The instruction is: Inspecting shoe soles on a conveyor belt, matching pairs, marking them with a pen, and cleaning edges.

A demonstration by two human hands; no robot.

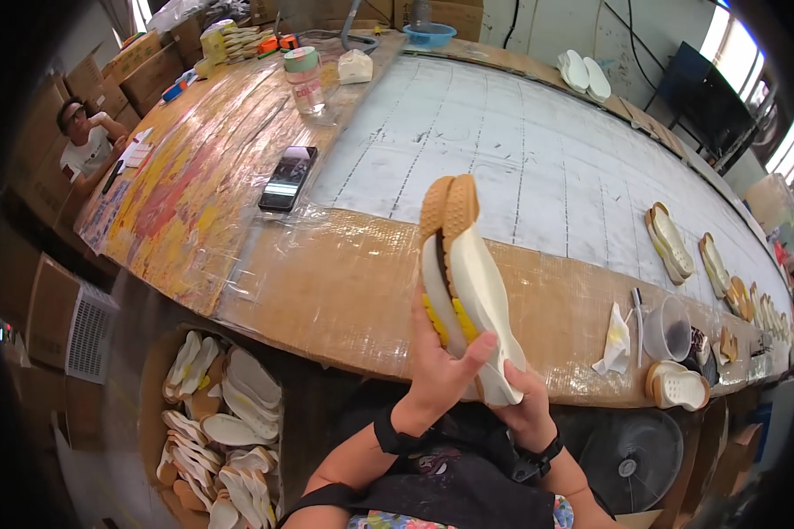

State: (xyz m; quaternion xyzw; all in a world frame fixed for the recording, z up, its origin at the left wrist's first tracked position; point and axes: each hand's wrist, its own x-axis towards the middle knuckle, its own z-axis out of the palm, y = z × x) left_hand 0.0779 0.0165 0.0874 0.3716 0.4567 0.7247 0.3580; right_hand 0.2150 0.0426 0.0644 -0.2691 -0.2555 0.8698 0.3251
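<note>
A pair of shoe soles [483, 284], white with tan bumpy toe ends and yellow patches on their sides, stands upright between my hands, the two bottoms facing each other. My left hand [445, 366] wraps round the pair from the left, its thumb across the lower part. Lower down, my right hand [529, 406] grips the heel end. Both hands are in front of my body, just over the near edge of the cardboard-covered table [326, 273]. The fingers behind the soles are partly hidden.
Left below the table, a carton [154, 397] holds many soles. More soles [670, 242] stand at the right, near a clear plastic cup [668, 328] and a white tissue [615, 339]. A phone [288, 179] and bottle [304, 81] lie farther back. A person [88, 141] sits far left. A fan [626, 467] stands below.
</note>
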